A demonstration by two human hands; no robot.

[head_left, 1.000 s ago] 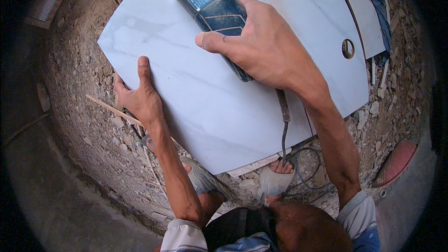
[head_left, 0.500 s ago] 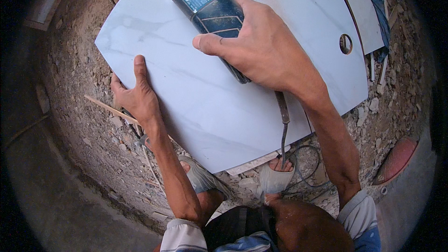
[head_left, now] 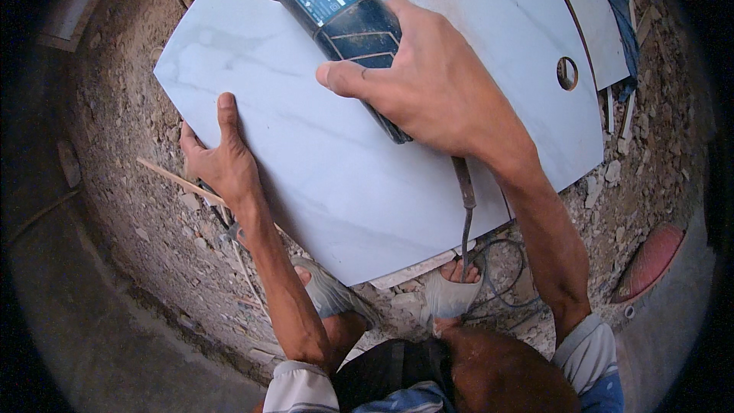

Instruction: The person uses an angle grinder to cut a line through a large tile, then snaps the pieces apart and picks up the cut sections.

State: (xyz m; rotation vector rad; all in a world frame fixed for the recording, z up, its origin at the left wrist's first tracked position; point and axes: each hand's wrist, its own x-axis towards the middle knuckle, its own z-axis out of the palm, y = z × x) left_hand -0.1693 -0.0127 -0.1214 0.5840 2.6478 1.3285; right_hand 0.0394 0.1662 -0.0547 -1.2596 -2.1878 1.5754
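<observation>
At the far left, rubble ground [head_left: 130, 206] of gravel and broken stone carries a thin, pale wooden strip [head_left: 177, 180], slanting down to the right beneath the left wrist. The left grip [head_left: 223, 164] sits at the left edge of a white slab [head_left: 329, 183], thumb flat on the glossy top face, a finger at the rim; whether the fingers close on it from below cannot be told. Faint grey veins cross the slab, and a narrow dark line runs diagonally over it.

Over the slab's upper middle is a power tool [head_left: 344, 19] — dark blue, dusty, roughly cylindrical, with a lighter blue label. The right grip [head_left: 432, 84] is clamped around its rear body, thumb on the left side, so most of the tool extends up and left of the hand. Its long axis is diagonal: greyish head at upper left, rear end at lower right.

From that end a black cable [head_left: 465, 218] drops toward the right foot, near loose loops; the 2 feet [head_left: 451, 291] wear grey, open-toed coverings. Farther right come 1 round hole [head_left: 566, 73] through the white surface, crumpled blue cloth [head_left: 623, 15] — fibrous-looking — and a reddish oval object [head_left: 650, 264].
</observation>
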